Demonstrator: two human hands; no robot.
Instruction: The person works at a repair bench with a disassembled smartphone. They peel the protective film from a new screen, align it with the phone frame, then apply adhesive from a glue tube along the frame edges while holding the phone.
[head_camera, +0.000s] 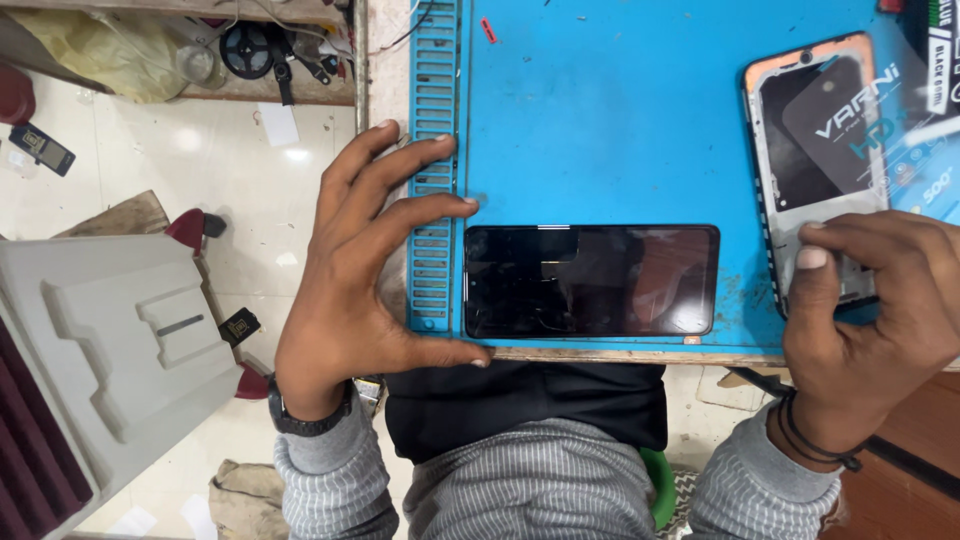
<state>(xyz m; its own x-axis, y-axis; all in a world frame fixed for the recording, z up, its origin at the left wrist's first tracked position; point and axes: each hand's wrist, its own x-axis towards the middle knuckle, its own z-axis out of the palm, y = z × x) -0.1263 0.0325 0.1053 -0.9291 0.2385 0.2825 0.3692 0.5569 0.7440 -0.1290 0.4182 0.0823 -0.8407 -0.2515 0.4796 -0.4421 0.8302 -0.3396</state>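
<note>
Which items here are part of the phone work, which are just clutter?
In use: black phone screen on blue mat, by left hand; phone frame and clear film, at right hand.
Lying about: grey plastic stool, yellow bag, small black chips on floor.

The phone screen panel (590, 280) is showing a glossy black glass face that is catching reflections, and it is lying on a matt blue rubbery work mat (620, 130) with a ridged slotted strip along its left side. The second phone (815, 170) is wearing a shiny, clear plastic film over its pale back inside an orange-tinted frame, and the bench (600, 355) edge below the mat is looking like worn, bare wood. The grey sleeves (330, 480) are appearing as soft ribbed knit cloth, and the floor (240, 200) is gleaming like polished pale tile.
</note>
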